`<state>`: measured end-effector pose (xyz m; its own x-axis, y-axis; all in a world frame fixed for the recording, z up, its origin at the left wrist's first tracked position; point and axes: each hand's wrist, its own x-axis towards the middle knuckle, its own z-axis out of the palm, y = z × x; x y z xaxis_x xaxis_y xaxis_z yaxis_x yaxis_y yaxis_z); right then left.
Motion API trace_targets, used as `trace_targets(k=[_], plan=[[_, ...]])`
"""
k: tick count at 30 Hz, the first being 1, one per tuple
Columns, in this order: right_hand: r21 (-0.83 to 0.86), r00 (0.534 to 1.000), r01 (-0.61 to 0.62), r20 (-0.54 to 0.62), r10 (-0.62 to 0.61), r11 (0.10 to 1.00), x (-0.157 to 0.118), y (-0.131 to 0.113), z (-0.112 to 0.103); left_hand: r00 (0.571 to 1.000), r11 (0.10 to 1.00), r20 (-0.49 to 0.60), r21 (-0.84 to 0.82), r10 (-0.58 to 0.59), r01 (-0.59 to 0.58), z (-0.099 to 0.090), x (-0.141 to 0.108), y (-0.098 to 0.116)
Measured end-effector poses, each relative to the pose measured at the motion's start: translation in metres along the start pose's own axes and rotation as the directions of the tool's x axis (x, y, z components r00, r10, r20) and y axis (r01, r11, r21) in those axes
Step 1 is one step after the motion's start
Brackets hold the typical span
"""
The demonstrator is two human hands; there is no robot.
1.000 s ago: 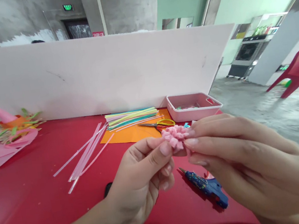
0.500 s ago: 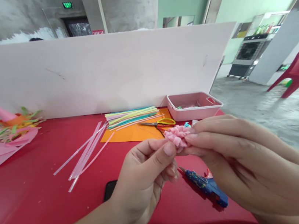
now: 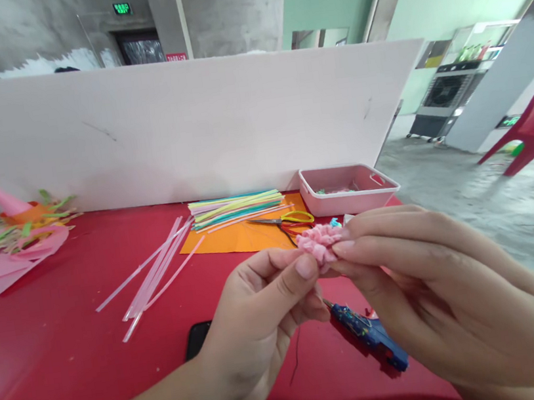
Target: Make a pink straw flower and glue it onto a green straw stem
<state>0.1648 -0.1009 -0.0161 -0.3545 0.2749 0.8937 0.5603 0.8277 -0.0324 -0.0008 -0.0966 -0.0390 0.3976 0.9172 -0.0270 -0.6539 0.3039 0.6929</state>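
Observation:
A small crinkled pink piece (image 3: 320, 240), fuzzy and bunched like a flower, is pinched between my two hands above the table. My left hand (image 3: 268, 319) grips its left side between thumb and fingers. On its right side, the fingertips of my right hand (image 3: 437, 282) press it from above and below. Below the hands lies a blue glue gun (image 3: 368, 335), its nozzle pointing up and left. A thin dark strand (image 3: 296, 358) hangs or lies under my left hand; which one I cannot tell.
On the red table (image 3: 61, 361) are pale pink sticks (image 3: 157, 268), a colourful bundle of strips (image 3: 238, 209) on orange paper (image 3: 213, 242), scissors (image 3: 297, 217), a pink basket (image 3: 351, 200) and a dark phone (image 3: 197, 339). A white board (image 3: 162, 128) stands behind.
Both hands still hold the pink piece, which has shifted very slightly right. The thin dark strand now shows beneath my left hand.

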Motion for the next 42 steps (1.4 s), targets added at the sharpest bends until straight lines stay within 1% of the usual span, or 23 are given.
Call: trace_targets(k=[5, 8, 12, 15, 18, 22, 24, 26, 28, 30, 32, 34, 35, 36, 37, 39, 40, 42], plan=[[0.105, 1.000, 0.001, -0.016, 0.001, 0.994, 0.003, 0.005, 0.003, 1.000, 1.000, -0.027, 0.030, 0.009, -0.008, -0.001, 0.001, -0.002], [0.152, 1.000, -0.012, -0.008, 0.013, 0.988, 0.005, 0.005, 0.002, 0.998, 0.996, -0.033, 0.079, 0.053, -0.050, 0.000, 0.001, -0.004], [0.199, 1.000, 0.005, 0.002, -0.005, 0.980, 0.008, 0.003, -0.002, 0.992, 0.985, -0.002, 0.122, 0.127, -0.126, 0.000, 0.000, -0.005], [0.230, 1.000, 0.014, -0.007, -0.013, 0.973, 0.006, 0.004, -0.001, 0.989, 0.979, 0.024, 0.139, 0.148, -0.150, -0.002, 0.002, -0.006], [0.237, 0.999, -0.029, -0.036, 0.039, 0.971, 0.001, 0.008, 0.005, 0.985, 0.972, 0.025, 0.157, 0.172, -0.174, -0.004, 0.005, -0.005], [0.271, 0.984, -0.126, -0.085, 0.155, 0.954, -0.004, 0.014, 0.013, 0.981, 0.957, 0.004, 0.215, 0.196, -0.192, -0.006, 0.008, 0.001], [0.295, 0.977, -0.163, -0.084, 0.196, 0.941, -0.004, 0.015, 0.014, 0.979, 0.950, 0.014, 0.240, 0.203, -0.200, -0.005, 0.008, 0.003], [0.319, 0.978, -0.169, -0.060, 0.198, 0.933, -0.003, 0.016, 0.012, 0.973, 0.939, 0.043, 0.256, 0.226, -0.229, -0.005, 0.007, 0.003], [0.364, 0.984, -0.156, -0.022, 0.176, 0.918, -0.002, 0.016, 0.009, 0.958, 0.921, 0.079, 0.263, 0.276, -0.287, -0.004, 0.007, 0.001], [0.449, 0.986, -0.154, 0.016, 0.164, 0.880, -0.002, 0.015, 0.007, 0.936, 0.898, 0.104, 0.266, 0.335, -0.351, -0.004, 0.007, -0.001], [0.571, 0.983, -0.165, 0.031, 0.179, 0.804, -0.003, 0.015, 0.007, 0.914, 0.870, 0.105, 0.281, 0.391, -0.405, -0.005, 0.007, -0.002], [0.681, 0.979, -0.171, 0.032, 0.204, 0.712, -0.002, 0.015, 0.008, 0.891, 0.832, 0.076, 0.328, 0.448, -0.446, -0.007, 0.006, -0.002], [0.713, 0.978, -0.171, 0.038, 0.207, 0.679, -0.002, 0.015, 0.009, 0.874, 0.805, 0.065, 0.363, 0.481, -0.470, -0.007, 0.005, -0.002], [0.726, 0.979, -0.169, 0.046, 0.198, 0.667, -0.001, 0.015, 0.009, 0.855, 0.772, 0.061, 0.402, 0.515, -0.493, -0.008, 0.004, -0.001], [0.719, 0.981, -0.170, 0.061, 0.183, 0.674, 0.000, 0.015, 0.009, 0.835, 0.735, 0.071, 0.439, 0.545, -0.517, -0.009, 0.003, -0.001], [0.675, 0.984, -0.176, 0.094, 0.153, 0.716, 0.001, 0.015, 0.007, 0.801, 0.665, 0.117, 0.494, 0.587, -0.560, -0.010, 0.001, -0.001], [0.655, 0.984, -0.176, 0.107, 0.141, 0.735, 0.002, 0.014, 0.005, 0.791, 0.642, 0.137, 0.510, 0.596, -0.572, -0.011, 0.000, -0.002], [0.639, 0.985, -0.175, 0.122, 0.126, 0.749, 0.003, 0.012, 0.003, 0.790, 0.627, 0.152, 0.526, 0.594, -0.574, -0.011, -0.001, -0.002]])
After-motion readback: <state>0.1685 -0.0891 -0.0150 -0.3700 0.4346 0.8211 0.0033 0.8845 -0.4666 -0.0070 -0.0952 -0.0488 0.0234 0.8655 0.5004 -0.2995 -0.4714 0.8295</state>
